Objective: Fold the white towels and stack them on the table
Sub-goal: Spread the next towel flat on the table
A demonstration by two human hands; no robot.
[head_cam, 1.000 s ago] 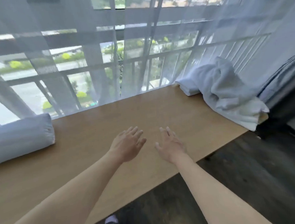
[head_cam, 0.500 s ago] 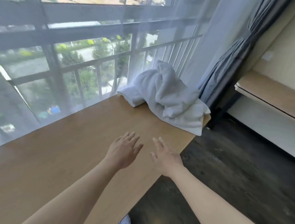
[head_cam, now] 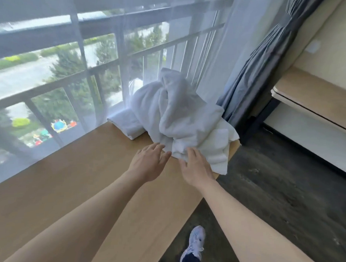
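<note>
Sheer curtain and balcony railing back a long wooden table whose right end sits near a gathered grey drape and dark plank floor. On that end lies a crumpled heap of white towels, its lower edge spilling over the table's corner; a folded white towel rests just behind and to the left of the heap, against the window.

Left hand: fingers extended and loosely spread, tips at the heap's near left edge, apparently touching. Right hand: fingers likewise straight, laid onto the near hem of the heap; neither hand pinches cloth yet.

Step in hand, as judged: taking one towel from the heap. To do this well, each hand should find a separate corner of the topmost towel alone, pinch it, and lift it free before drawing it leftward onto bare tabletop. The overhanging layers look liable to slide to the floor if dragged.
</note>
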